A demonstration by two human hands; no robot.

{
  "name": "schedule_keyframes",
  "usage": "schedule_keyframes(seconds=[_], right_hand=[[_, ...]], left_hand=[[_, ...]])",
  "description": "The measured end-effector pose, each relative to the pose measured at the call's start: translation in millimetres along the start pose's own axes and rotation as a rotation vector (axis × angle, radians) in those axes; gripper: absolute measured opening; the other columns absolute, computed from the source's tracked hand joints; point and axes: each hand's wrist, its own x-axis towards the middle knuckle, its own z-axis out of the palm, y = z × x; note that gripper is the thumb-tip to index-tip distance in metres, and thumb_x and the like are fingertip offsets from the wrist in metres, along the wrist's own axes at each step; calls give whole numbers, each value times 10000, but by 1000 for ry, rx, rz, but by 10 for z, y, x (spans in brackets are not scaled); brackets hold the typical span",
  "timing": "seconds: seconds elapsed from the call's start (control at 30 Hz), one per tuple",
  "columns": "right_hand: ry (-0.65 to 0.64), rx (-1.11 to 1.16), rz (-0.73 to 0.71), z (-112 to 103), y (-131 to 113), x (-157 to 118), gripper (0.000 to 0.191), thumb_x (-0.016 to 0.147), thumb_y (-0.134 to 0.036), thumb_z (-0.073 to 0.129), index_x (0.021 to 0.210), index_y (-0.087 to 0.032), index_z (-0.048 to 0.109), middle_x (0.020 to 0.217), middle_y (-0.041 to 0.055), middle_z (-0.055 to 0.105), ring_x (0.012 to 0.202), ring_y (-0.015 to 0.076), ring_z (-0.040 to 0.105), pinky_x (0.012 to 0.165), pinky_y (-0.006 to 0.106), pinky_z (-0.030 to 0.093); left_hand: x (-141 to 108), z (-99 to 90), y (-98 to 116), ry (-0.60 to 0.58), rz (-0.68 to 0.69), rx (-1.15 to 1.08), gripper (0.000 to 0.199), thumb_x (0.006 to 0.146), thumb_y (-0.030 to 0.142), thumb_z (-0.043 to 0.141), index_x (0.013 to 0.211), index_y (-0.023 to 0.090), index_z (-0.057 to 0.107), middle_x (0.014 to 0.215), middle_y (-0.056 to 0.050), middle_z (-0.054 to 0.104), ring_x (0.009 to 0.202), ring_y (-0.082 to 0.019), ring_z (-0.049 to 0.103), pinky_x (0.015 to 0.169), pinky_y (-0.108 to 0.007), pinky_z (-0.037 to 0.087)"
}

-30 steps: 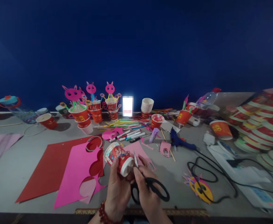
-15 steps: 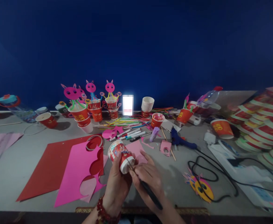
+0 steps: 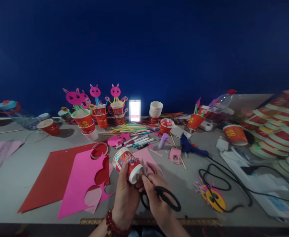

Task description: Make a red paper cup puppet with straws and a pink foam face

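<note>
At far left, a jar with a blue lid leans on the grey table beside a tilted red cup. Lower left, a red sheet lies partly under a pink sheet with rounded cutouts. Behind them, left of centre, pink paper faces rise from stacked red cups.

At lower centre, the left hand, wearing a red bead bracelet, has its grip closed around a printed cup tilted toward the lower right. Just right of it, the right hand grips black-handled scissors, blade pointing up near the cup's lower white end; whether they touch, I cannot tell. Markers and coloured straws lie behind the hands.

Right of centre are a purple stick and a blue glue gun; below, near a black cable, lies a yellow cutout. Red and white cups pile up at far right.
</note>
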Motion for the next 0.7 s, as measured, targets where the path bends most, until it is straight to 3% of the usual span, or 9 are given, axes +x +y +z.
schedule_keyframes(seconds=[0.13, 0.23, 0.33, 0.43, 0.53, 0.63, 0.7], right_hand=[[77, 53, 132, 78, -34, -26, 328, 999, -242, 486, 704, -237, 628, 590, -20, 666, 528, 152, 646, 609, 241, 598], [65, 46, 152, 81, -27, -42, 281, 1005, -257, 481, 781, -228, 649, 600, -14, 666, 510, 153, 639, 529, 225, 576], [-11, -3, 30, 25, -4, -17, 256, 982, -207, 506, 757, -223, 628, 640, -10, 674, 570, 150, 660, 689, 265, 609], [-85, -78, -170, -56, 29, 75, 193, 931, -126, 559, 778, -222, 628, 715, -13, 719, 660, 147, 701, 952, 373, 566], [-127, -152, -304, -116, 63, 173, 172, 912, -90, 570, 856, -230, 654, 795, -10, 763, 670, 138, 713, 1034, 437, 525], [-127, -172, -352, -132, 101, 220, 151, 912, -101, 583, 897, -228, 664, 768, 9, 755, 682, 156, 709, 923, 407, 591], [-136, -187, -372, -128, 134, 233, 147, 899, -86, 602, 899, -218, 665, 779, 29, 758, 716, 170, 715, 871, 390, 608]], left_hand=[[8, -51, -1, 20, 41, 55, 446, 658, 498, 842, 802, 94, 718, 484, 53, 562, 370, -31, 426, 377, -136, 330], [8, -77, 9, -3, 28, 35, 470, 684, 513, 820, 882, 96, 737, 506, 37, 599, 355, -34, 438, 359, -134, 330], [1, -69, 57, -52, 14, -18, 393, 784, 448, 746, 1032, 143, 735, 789, -65, 763, 526, -122, 648, 440, -178, 455], [14, -58, 134, -94, -21, -52, 364, 849, 356, 666, 1148, 151, 700, 1073, -130, 765, 885, -242, 738, 733, -297, 583], [58, -84, 192, -42, -56, -35, 305, 855, 286, 655, 1095, 102, 700, 968, -136, 776, 867, -247, 743, 789, -324, 589], [94, -119, 224, 35, -49, -22, 207, 842, 226, 663, 981, 80, 708, 830, -120, 774, 752, -224, 744, 722, -299, 594], [93, -118, 252, 23, -23, -19, 173, 832, 198, 659, 937, 70, 710, 787, -122, 770, 706, -224, 740, 685, -301, 596]])
